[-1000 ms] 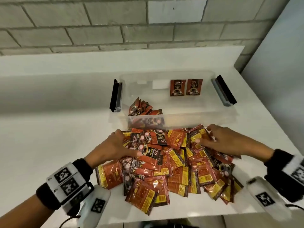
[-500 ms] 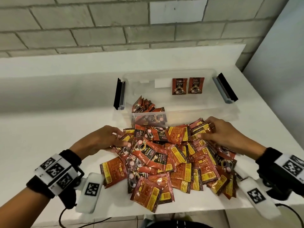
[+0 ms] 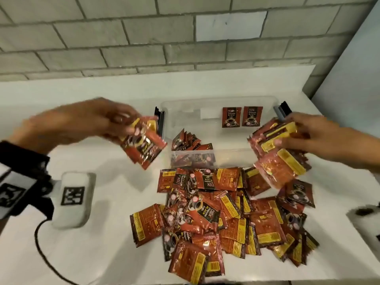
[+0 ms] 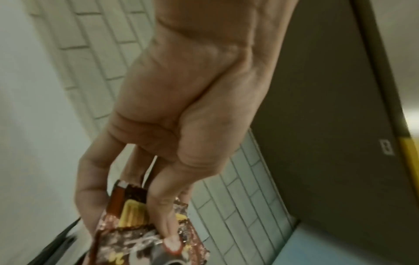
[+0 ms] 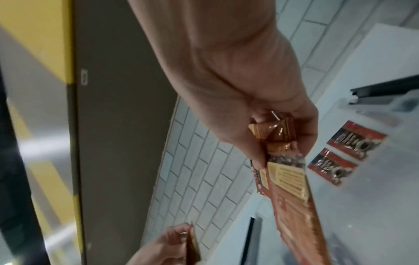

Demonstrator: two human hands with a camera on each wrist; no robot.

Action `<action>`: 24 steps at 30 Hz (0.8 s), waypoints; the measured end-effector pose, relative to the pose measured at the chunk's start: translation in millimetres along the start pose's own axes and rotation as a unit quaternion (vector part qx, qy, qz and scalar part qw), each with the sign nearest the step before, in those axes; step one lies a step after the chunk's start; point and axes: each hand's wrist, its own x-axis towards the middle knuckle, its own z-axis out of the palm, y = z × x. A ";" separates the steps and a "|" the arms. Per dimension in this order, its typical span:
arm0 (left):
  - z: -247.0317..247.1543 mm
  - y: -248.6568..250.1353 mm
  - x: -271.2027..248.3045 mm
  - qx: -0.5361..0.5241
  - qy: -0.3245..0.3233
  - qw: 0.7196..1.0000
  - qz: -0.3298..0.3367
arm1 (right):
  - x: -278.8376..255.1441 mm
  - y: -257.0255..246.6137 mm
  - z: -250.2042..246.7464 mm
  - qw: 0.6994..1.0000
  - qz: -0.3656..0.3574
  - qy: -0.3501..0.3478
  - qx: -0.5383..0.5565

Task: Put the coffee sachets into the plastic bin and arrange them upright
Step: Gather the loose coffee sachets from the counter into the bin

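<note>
My left hand (image 3: pixel 123 128) is raised left of the clear plastic bin (image 3: pixel 236 152) and grips a small bunch of red coffee sachets (image 3: pixel 144 147); the left wrist view shows fingers pinching that bunch (image 4: pixel 136 233). My right hand (image 3: pixel 287 138) is lifted over the bin's right front corner and grips a thicker stack of sachets (image 3: pixel 277 157), seen edge-on in the right wrist view (image 5: pixel 288 179). Inside the bin, several sachets (image 3: pixel 189 140) lean at the front left and two sachets (image 3: pixel 241 116) stand against the back wall. A big loose pile of sachets (image 3: pixel 226 219) lies on the table before the bin.
The white table (image 3: pixel 82 254) runs to a grey block wall (image 3: pixel 144 38) behind. Black latch handles (image 3: pixel 159 122) stick out at the bin's ends. A white tagged device (image 3: pixel 73 198) hangs under my left wrist with a black cable (image 3: pixel 41 254).
Both hands have lifted off the pile, each with a bunch of sachets. The left rose up and left, the right up beside the bin's right end. The pile looks thinner at its back edge.
</note>
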 end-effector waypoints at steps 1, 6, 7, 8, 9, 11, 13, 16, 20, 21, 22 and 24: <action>-5.3 12.1 6.2 0.015 0.012 1.000 0.021 | 5.7 -7.6 -6.1 0.999 0.005 -0.004 0.049; -0.5 58.3 85.8 0.214 0.035 0.972 0.091 | 62.3 -40.2 -16.3 0.971 0.058 -0.062 0.225; 6.1 63.4 104.4 0.258 0.022 0.961 0.095 | 76.3 -44.5 -13.1 0.965 0.073 -0.080 0.240; 12.6 64.8 123.3 0.304 0.007 0.947 0.101 | 89.3 -48.2 -7.7 0.961 0.088 -0.101 0.241; 18.7 63.9 142.1 0.345 -0.010 0.933 0.103 | 102.0 -51.6 -1.5 0.958 0.104 -0.122 0.238; 29.4 56.2 171.3 0.405 -0.048 0.907 0.102 | 122.5 -54.1 14.8 0.949 0.139 -0.168 0.228; 38.3 45.4 190.7 0.440 -0.086 0.888 0.104 | 135.8 -53.6 33.6 0.939 0.168 -0.211 0.213; 44.0 30.1 209.1 0.470 -0.137 0.868 0.082 | 149.5 -56.6 58.8 0.926 0.191 -0.249 0.212; 44.2 17.7 222.3 0.469 -0.161 0.868 0.037 | 158.6 -70.0 82.6 0.919 0.187 -0.263 0.227; 44.2 16.2 223.7 0.474 -0.163 0.865 0.021 | 159.9 -73.8 87.0 0.920 0.182 -0.264 0.227; 44.0 14.7 224.7 0.481 -0.165 0.861 0.003 | 160.5 -77.7 91.0 0.923 0.175 -0.262 0.219; 43.5 11.8 224.3 0.512 -0.159 0.844 -0.024 | 159.3 -84.3 95.9 0.945 0.146 -0.241 0.167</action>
